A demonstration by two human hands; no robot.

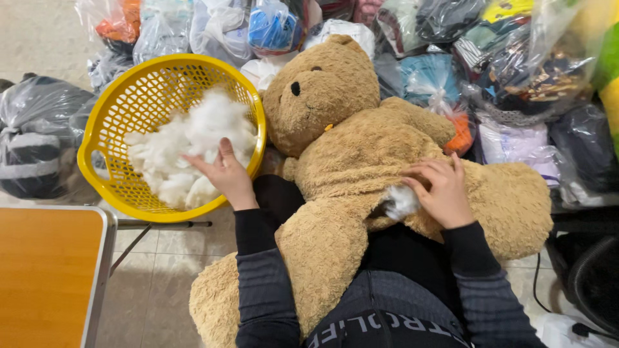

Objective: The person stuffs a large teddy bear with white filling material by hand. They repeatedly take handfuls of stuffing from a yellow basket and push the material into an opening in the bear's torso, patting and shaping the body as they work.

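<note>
A big tan teddy bear (361,167) is laid across the lap. Its open seam is pinched by the right hand (442,193), beside a white tuft of stuffing (401,201). The fluffy stuffing (187,151) in the yellow basket (103,129) is touched by the left hand (225,175), fingers spread; whether any is held cannot be told. The fluff looks light and squashy, best taken in loose handfuls.

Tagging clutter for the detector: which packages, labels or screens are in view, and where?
Clear bags: piled along the top and right, stuffed with multicoloured cloth.
Blue-filled bag: top centre, knotted, clear.
Dark bag: left of the yellow basket, grey-black, bulging.
No screens or signs.
</note>
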